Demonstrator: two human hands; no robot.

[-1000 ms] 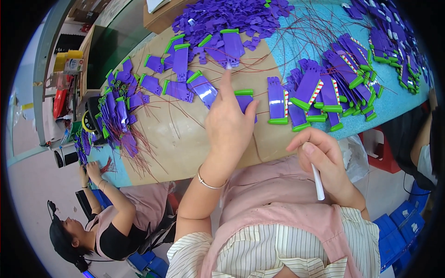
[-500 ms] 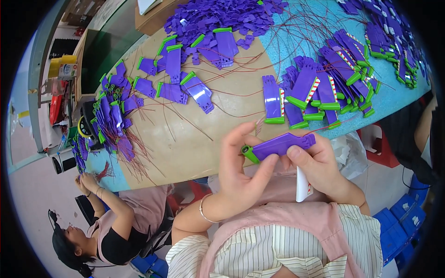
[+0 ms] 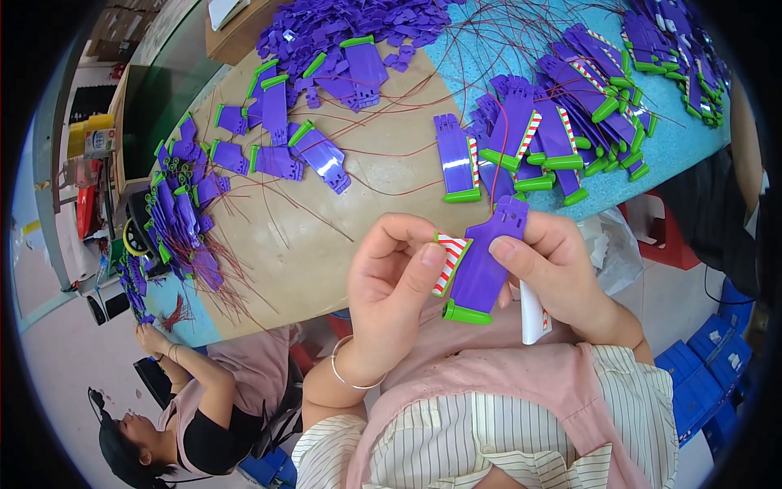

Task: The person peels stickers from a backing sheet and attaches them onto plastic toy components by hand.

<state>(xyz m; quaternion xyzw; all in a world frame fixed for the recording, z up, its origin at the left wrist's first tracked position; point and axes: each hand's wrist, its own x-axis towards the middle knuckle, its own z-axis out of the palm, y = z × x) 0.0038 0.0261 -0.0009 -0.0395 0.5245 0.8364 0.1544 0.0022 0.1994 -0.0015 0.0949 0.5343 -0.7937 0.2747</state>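
Note:
My left hand [image 3: 389, 281] pinches a red-and-white striped sticker [image 3: 450, 263] between thumb and fingers. The sticker lies along the left edge of a purple plastic wing-shaped panel [image 3: 486, 269]; whether it is stuck down I cannot tell. My right hand [image 3: 558, 265] grips this panel near its slotted upper end, thumb on the front face. At its lower end is a green end piece [image 3: 467, 314], and a thin red wire runs up from the top. A curled white backing sheet [image 3: 533, 314] with striped stickers hangs below my right fingers.
Purple panels with striped stickers [image 3: 562, 130] are piled on the blue tabletop at right. Plain panels [image 3: 322, 155] lie on the brown board [image 3: 326, 253], with a heap of small purple parts [image 3: 342, 37] behind. At left a co-worker [image 3: 204, 383] handles parts. Red wires sprawl across the table.
The purple panel has turned from lying sideways to nearly upright, green end down. My left hand has left its green end and now holds a striped sticker at its edge. The view has shifted slightly.

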